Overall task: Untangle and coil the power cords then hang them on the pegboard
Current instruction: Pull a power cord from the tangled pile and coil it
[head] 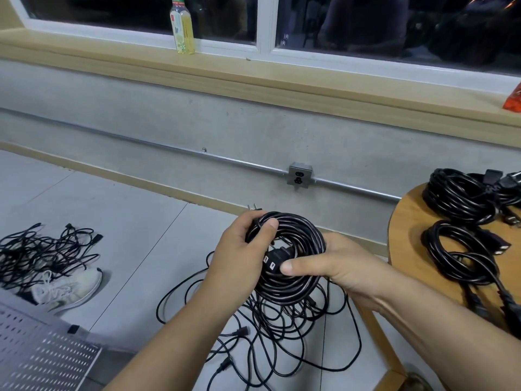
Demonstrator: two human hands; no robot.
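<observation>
black coiled cord point(284, 289) held flat between both hands, over the floor tangle point(282, 334)
left hand point(239, 249) grips its far-left rim, and right hand point(335, 266) clasps the near-right rim, thumb by the plug point(277, 256); the pegboard point(42, 354) lies near left, probably closer to the left hand.

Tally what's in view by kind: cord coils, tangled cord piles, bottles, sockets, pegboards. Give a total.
Coils: 3: held coil in the left hand and right hand; upper table coil; lower table coil. Any more at the right edge are unclear.
Tangled piles: 2: left pile, centre pile
Bottle: 1
Socket: 1
Pegboard: 1
Total: 8
</observation>
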